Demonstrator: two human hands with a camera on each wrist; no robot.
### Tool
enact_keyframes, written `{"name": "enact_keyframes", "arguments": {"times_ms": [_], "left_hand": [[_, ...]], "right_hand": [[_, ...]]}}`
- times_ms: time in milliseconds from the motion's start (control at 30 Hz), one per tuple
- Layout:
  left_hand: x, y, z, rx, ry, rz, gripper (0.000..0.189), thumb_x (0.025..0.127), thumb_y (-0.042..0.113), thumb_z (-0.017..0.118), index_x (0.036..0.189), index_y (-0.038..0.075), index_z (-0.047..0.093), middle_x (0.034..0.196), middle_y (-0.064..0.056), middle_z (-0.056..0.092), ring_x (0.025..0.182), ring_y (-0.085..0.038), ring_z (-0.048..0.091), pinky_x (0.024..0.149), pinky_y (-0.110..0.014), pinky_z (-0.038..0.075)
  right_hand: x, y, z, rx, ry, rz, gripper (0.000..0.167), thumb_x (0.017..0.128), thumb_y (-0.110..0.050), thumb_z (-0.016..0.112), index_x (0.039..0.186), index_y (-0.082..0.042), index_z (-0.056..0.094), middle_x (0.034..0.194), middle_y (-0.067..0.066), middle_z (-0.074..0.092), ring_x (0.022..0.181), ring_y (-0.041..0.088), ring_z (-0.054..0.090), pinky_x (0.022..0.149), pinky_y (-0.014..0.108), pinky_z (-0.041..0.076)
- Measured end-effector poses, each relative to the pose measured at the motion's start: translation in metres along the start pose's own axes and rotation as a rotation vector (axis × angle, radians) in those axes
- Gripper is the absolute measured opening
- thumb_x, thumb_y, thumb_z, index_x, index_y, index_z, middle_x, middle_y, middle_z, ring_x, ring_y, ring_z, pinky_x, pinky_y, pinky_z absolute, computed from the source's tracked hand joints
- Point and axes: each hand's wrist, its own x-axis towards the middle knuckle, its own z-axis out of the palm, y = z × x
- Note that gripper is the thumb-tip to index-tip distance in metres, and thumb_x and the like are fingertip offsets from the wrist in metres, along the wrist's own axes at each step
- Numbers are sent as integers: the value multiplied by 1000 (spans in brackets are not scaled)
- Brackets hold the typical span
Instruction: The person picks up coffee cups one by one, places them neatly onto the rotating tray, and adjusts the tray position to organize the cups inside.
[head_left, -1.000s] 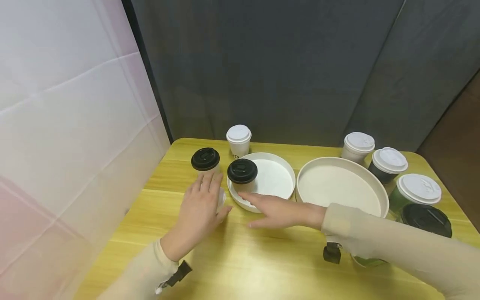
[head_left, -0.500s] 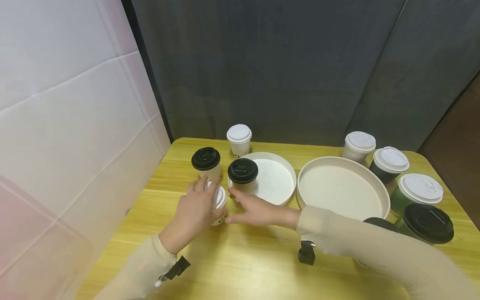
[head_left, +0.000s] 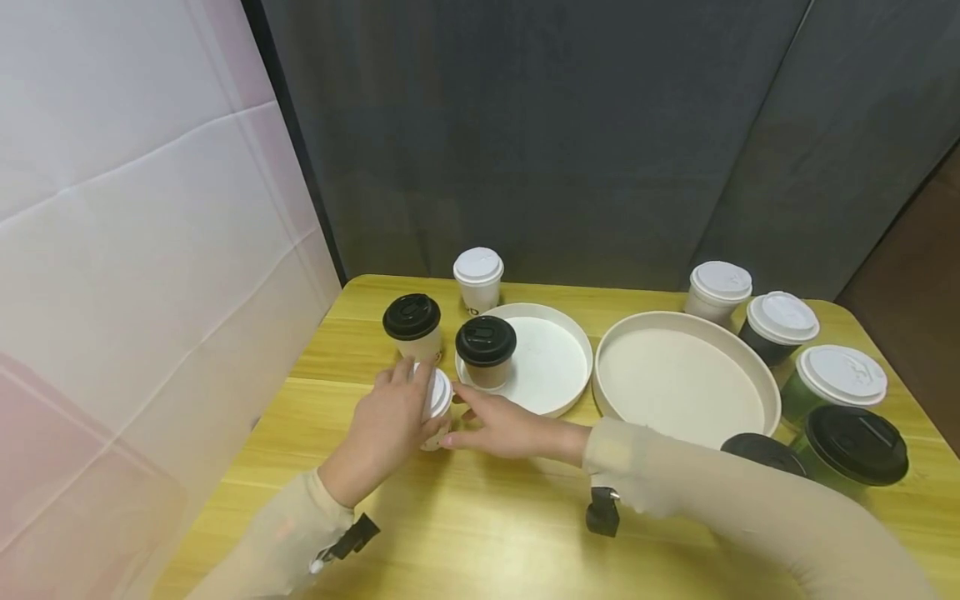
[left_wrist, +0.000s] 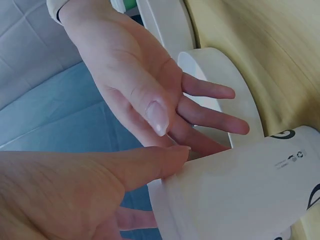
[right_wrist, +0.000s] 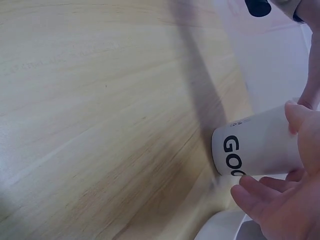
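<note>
A white paper cup (head_left: 441, 398) with a white lid stands upright on the table, left of the round white tray (head_left: 551, 362). My left hand (head_left: 384, 423) grips it near the lid; the left wrist view shows the thumb along the side of the paper cup (left_wrist: 245, 187) and other fingers beyond it. At the cup's right side is my right hand (head_left: 501, 423), its fingers extended and spread. In the right wrist view, my right hand (right_wrist: 292, 205) has its thumb and fingertips close around the cup, which bears black printed letters.
A black-lidded cup (head_left: 486, 350) stands in the white tray. Behind my left hand are another black-lidded cup (head_left: 414, 327) and a white-lidded cup (head_left: 478, 279). A larger cream tray (head_left: 682, 375) lies to the right, with several lidded cups, including a green one (head_left: 836, 379), along its right side.
My right hand has moved left from in front of the white tray to the cup's side. My left hand has shifted slightly, and more of the cup's lid shows.
</note>
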Motion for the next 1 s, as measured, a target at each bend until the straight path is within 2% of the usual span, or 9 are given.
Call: {"name": "enact_keyframes", "arguments": {"times_ms": [233,533,767,867,1000], "left_hand": [[-2,3,-2,19,71,23,75,76,35,85,135,4,50,129,-26,58,108,-45,61,65,-55,60],[-5,11,-12,58,132,60,72,76,38,84,131,4,53,126,-24,60,106,-43,63,64,-54,60],[-2,21,-27,49,172,150,74,77,39,83,134,3,54,129,-23,61,103,-41,64,73,-50,61],[1,26,-33,55,182,186,74,78,40,82,136,4,53,132,-22,60,107,-41,64,71,-49,61],[4,32,-40,67,186,227,75,78,42,82,137,5,53,125,-19,63,107,-39,65,67,-49,60]], "right_hand": [[-3,-4,-2,45,22,-15,75,96,-31,65,157,-19,23,157,6,42,128,32,57,108,45,48],[-16,-16,-9,44,81,14,74,94,-38,66,155,-23,28,151,7,49,125,27,61,102,41,52],[-35,-27,-21,45,121,5,78,94,-31,67,157,-20,24,153,9,47,129,31,58,106,48,49],[-43,-31,-26,37,141,5,79,93,-30,68,158,-18,23,154,9,46,131,30,57,106,49,49],[-53,-33,-31,40,167,2,81,92,-29,70,158,-19,23,158,6,41,137,29,52,111,50,45]]}}
